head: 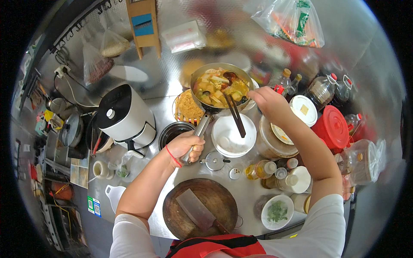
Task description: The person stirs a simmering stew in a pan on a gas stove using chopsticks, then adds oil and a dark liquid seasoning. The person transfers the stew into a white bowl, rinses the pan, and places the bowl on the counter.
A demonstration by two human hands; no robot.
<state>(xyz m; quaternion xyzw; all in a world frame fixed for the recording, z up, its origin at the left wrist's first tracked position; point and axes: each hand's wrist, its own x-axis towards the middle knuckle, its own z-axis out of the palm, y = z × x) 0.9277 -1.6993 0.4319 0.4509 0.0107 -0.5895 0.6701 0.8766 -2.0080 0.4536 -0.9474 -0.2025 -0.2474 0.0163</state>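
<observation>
My left hand (187,145) grips the long metal handle (201,125) of a pan (194,75). A stew (211,88) with pale chunks, leafy pieces and broth fills it. Two dark chopsticks (237,117) lean out over the near rim, their tips in the food. At the pan's right rim are the bent fingers of my right hand (267,101); what they pinch, if anything, cannot be made out. Below the pan stands a white bowl (234,135), seemingly stacked on another. Fried golden food (190,104) on a plate sits partly behind the pan.
A cleaver (196,208) lies on a round wooden chopping board (174,222) near me. An air fryer (127,116) stands left, beside a metal pot (164,132). Oil bottles (258,171), a bowl of greens (277,211) and a red lidded bucket (330,127) crowd the right.
</observation>
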